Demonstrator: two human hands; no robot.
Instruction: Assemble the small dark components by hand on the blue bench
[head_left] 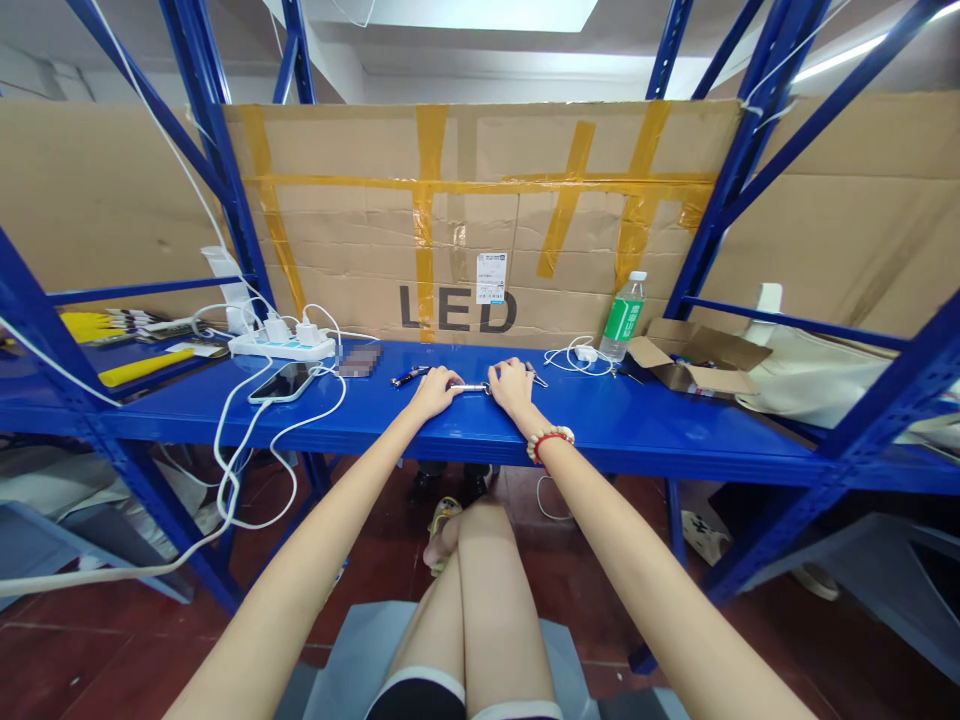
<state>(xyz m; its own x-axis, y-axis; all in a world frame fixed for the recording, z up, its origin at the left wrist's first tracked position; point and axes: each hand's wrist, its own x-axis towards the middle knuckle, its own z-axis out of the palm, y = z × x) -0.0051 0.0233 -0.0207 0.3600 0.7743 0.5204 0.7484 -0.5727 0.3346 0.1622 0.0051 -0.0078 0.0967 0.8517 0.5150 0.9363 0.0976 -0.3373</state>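
My left hand [435, 394] rests low over the blue table, its fingers closed on the left end of a slim, silver, pen-like rod [470, 388]. The rod lies level between my two hands. At its other end, near a small dark ring or clip, my right hand [511, 388] has its fingers curled in. A beaded bracelet with a red cord [551, 442] circles my right wrist. Just left of my left hand is a small dark blue and silver object [410, 376], too small to name. A thin metal piece [536, 375] shows partly behind my right hand.
On the left, a white power strip [281, 346] with plugs and trailing cables sits beside a phone [283, 383]. To the right stand a green-labelled bottle [625, 318], a white charger [585, 352] and an open cardboard box [697, 358]. A tall cardboard sheet [337, 240] closes off the back.
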